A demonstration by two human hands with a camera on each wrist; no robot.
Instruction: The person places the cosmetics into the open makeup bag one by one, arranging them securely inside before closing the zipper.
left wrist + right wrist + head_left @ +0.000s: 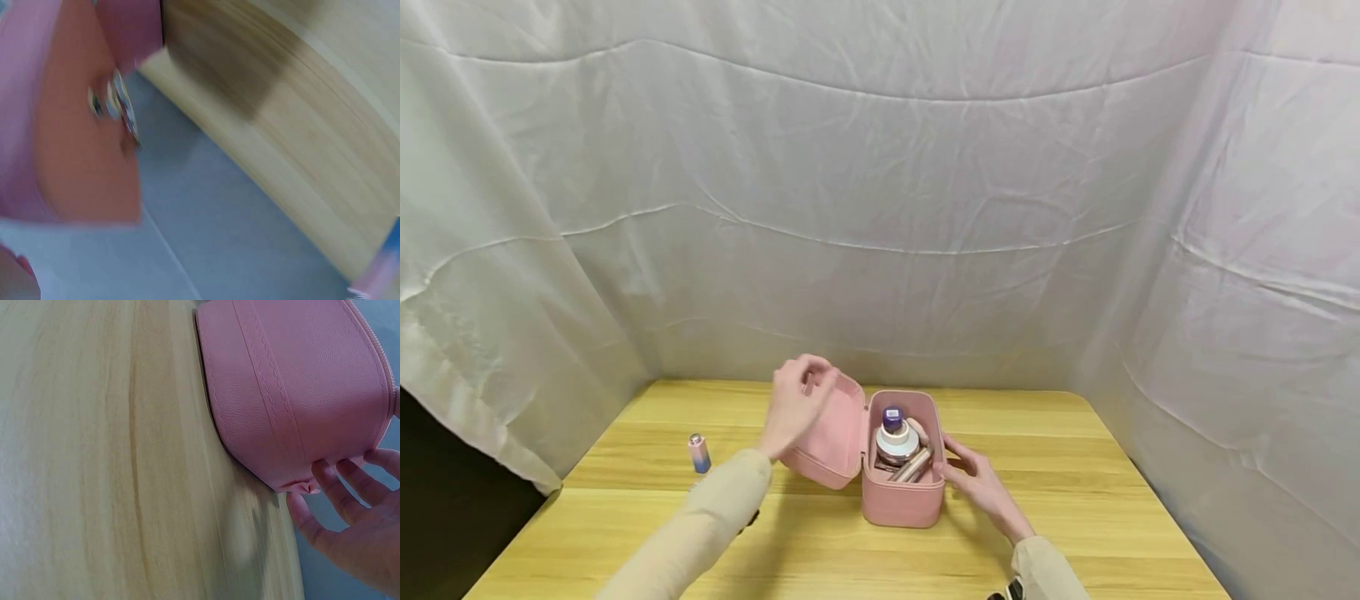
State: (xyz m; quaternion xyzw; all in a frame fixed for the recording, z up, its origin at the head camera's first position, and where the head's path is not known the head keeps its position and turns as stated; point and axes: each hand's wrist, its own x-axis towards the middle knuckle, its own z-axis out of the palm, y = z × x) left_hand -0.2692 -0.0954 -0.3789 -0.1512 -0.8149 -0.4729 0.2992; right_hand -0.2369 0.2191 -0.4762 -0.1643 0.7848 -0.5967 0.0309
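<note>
A pink cosmetic case (902,505) stands on the table with its lid (831,433) swung out to the left. Over the lid's far left edge is my left hand (797,400), its fingers loosely bent and holding nothing. My right hand (981,483) rests its spread fingertips against the case's right side; the right wrist view shows these fingers (340,497) touching the pink wall. Inside the case lie a round white container (897,450), a purple-capped item (892,419), and several slim tubes (913,467). The left wrist view is blurred, with the lid (87,156) at its left.
A small pink-and-blue tube (698,454) stands on the wooden table (1030,542), left of the lid. Pale cloth (880,183) hangs behind the table and along both sides. The table's edge (250,178) crosses the left wrist view.
</note>
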